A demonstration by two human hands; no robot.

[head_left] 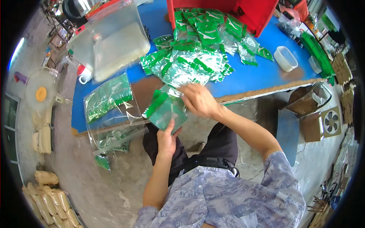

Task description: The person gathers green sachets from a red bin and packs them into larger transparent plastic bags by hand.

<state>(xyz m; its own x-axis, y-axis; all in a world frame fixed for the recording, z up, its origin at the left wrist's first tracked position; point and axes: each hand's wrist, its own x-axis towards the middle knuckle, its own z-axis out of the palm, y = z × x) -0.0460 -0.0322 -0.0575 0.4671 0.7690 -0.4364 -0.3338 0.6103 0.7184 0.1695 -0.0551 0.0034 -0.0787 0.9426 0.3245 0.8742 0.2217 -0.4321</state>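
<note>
My left hand [167, 141] pinches a few flat clear plastic packets [167, 116] with green bands, thumb on top, above my lap at the table's front edge. Close by on the right, my right hand [200, 100] is closed, its fingertips at a shiny packet [172, 90] just above the held ones; its fingers partly hide the grip. Beyond both hands spreads a big heap of the same green-and-clear packets [197, 62]. To the left, a large clear bag [131, 108] with rows of green packets inside hangs partly over the table edge.
A red bin [262, 15] lies open behind the heap. A translucent tub [121, 49] and a white cup [84, 74] stand at left on the blue table [243, 81]. A small clear container [286, 59] is at right. Below the table are a cardboard box [311, 125] and a fan [331, 121].
</note>
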